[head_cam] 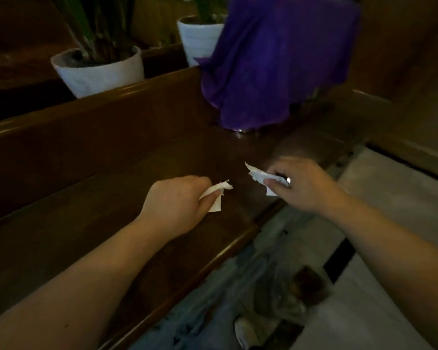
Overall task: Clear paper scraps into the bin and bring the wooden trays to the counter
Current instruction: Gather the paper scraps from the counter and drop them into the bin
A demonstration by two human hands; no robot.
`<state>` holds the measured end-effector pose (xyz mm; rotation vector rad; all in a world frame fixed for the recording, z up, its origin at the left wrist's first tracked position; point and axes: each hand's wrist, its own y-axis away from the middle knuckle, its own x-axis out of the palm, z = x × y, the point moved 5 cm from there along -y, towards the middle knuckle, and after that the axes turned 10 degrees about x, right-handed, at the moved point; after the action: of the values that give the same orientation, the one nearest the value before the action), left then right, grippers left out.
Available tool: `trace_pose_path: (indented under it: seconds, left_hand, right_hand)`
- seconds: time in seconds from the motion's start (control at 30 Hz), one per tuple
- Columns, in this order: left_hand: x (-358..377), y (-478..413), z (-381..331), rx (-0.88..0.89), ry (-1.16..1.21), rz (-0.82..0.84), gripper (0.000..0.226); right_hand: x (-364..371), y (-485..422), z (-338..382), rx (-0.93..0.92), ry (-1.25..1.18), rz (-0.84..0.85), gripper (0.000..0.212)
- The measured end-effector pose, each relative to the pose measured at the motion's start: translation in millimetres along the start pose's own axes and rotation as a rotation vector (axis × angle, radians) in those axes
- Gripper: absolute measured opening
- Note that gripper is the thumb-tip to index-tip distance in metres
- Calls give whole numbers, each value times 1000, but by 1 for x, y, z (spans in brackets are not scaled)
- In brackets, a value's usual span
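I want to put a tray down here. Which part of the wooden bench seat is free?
Free: the seat left of the left hand, up to the backrest. Crowded: the far end, under the purple cloth, and the middle, where the right hand holds a paper scrap.

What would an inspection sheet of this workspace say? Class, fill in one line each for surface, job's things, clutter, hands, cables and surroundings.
Surface: dark glossy wooden bench seat, dimly lit.
Job's things: one torn paper scrap in the left hand, another scrap in the right hand; no bin or wooden trays seen.
Clutter: purple cloth draped over something at the bench's far end.
Hands: both with fingers pinched on paper.
Cables: nothing seen.
Surroundings: two white plant pots behind the backrest; pale floor to the right.
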<state>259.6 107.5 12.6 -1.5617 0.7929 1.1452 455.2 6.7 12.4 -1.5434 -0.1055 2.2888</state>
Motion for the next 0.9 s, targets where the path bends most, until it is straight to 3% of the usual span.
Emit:
trace_pose_path:
  seconds: [0.2, 0.5, 0.77, 0.9]
  left_hand:
    - [35, -21, -75, 235, 138, -4, 35]
    - [86, -54, -187, 425, 216, 115, 27]
    - [177, -79, -249, 349, 312, 279, 28]
    - [232, -94, -269, 260, 293, 353, 32]
  right_hand:
    - [-18, 114, -35, 274, 78, 44, 11]
    - [-28, 241, -115, 661, -118, -21, 11]
    - [1, 315, -209, 876, -431, -77, 16]
    - [24, 339, -268, 970, -494, 7, 14]
